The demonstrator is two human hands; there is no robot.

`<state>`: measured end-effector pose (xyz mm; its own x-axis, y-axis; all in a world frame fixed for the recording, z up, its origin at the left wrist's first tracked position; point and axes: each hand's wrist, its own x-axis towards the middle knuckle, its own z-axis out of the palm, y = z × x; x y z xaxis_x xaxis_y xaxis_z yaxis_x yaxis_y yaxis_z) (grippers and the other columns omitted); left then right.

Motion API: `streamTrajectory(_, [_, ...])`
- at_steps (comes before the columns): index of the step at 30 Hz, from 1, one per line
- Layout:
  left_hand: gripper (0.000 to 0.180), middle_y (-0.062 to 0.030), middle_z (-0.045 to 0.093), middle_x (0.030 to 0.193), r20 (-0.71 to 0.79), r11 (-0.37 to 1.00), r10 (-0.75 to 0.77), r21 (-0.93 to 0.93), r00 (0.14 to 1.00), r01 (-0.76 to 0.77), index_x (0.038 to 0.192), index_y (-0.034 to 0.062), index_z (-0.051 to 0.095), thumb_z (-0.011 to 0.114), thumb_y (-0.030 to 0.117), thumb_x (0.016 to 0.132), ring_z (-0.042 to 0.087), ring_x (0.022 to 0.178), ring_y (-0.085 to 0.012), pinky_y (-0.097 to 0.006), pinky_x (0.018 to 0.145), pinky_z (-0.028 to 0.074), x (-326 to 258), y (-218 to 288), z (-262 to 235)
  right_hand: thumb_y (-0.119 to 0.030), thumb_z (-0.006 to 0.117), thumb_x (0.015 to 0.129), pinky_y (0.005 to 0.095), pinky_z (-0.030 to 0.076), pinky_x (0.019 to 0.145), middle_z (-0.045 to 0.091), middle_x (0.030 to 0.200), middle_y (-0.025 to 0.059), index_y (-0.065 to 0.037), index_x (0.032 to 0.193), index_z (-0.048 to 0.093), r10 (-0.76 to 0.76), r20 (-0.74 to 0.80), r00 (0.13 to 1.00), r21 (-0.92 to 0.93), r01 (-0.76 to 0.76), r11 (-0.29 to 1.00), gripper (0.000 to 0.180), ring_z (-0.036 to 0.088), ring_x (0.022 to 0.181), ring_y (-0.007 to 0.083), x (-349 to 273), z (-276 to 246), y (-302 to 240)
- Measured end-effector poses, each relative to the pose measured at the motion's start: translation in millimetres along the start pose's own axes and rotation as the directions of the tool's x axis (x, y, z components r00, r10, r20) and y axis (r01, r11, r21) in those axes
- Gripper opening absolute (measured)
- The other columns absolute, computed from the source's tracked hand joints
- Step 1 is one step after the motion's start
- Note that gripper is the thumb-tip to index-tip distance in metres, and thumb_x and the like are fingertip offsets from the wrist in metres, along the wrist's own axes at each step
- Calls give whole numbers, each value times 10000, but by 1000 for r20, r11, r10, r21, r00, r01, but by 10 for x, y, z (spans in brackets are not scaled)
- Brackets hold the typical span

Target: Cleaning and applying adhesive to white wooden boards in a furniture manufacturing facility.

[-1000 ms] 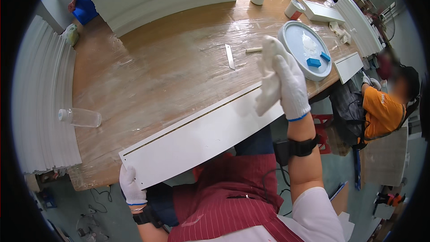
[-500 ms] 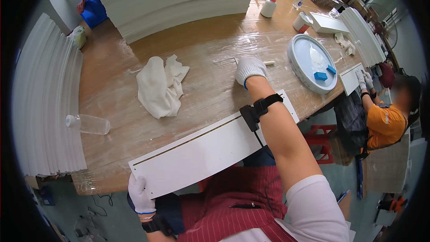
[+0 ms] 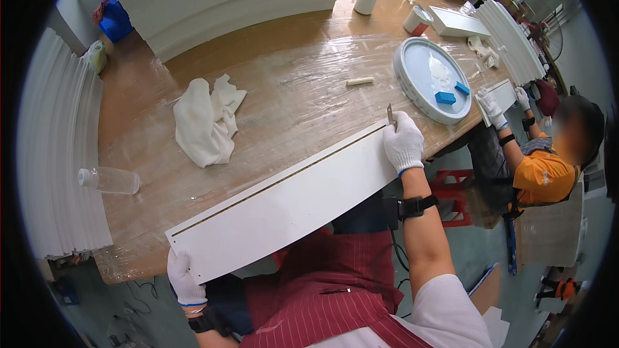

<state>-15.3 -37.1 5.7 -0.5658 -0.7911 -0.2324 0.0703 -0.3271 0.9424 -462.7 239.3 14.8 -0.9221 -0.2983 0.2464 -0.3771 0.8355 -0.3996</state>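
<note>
A long white board (image 3: pixel 284 203) with a narrow dark groove along its far side lies over the table's near edge, partly above my lap. My left hand (image 3: pixel 186 278), in a white knit glove, grips its near left corner, the thumb on top. At the board's right end is my gloved right hand (image 3: pixel 404 143), fingers curled around a small flat metal blade (image 3: pixel 390 115) that points away from me; its handle is hidden. Beyond the board sits a short cream-coloured stick (image 3: pixel 360 81). A crumpled white cloth (image 3: pixel 205 122) rests left of it.
Right of the stick stands a round lid (image 3: pixel 419 93) with white paste and two blue blocks (image 3: pixel 445 98). A glue bottle (image 3: pixel 366 0), a can (image 3: pixel 418 20) and a clear bottle (image 3: pixel 116 180) stand or lie about. White panels (image 3: pixel 61 148) are stacked left. A co-worker (image 3: pixel 548 167) sits at right.
My right hand has come from beside the stick, toward me and rightward, to the board's right end, bringing the blade. My left hand still grips the board. The view has shifted slightly.
</note>
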Motion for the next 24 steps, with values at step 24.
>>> streamTrajectory(24, [450, -163, 585, 1314, -33, 999, -7, -37, 999, 5, 1381, -84, 451, 473, 182, 1020, 586, 1195, -245, -361, 1045, 445, -21, -45, -62, -198, 589, 911, 447, 549, 690, 676, 894, 139, -80, 1003, 636, -179, -67, 981, -153, 168, 974, 157, 678, 791, 339, -231, 223, -207])
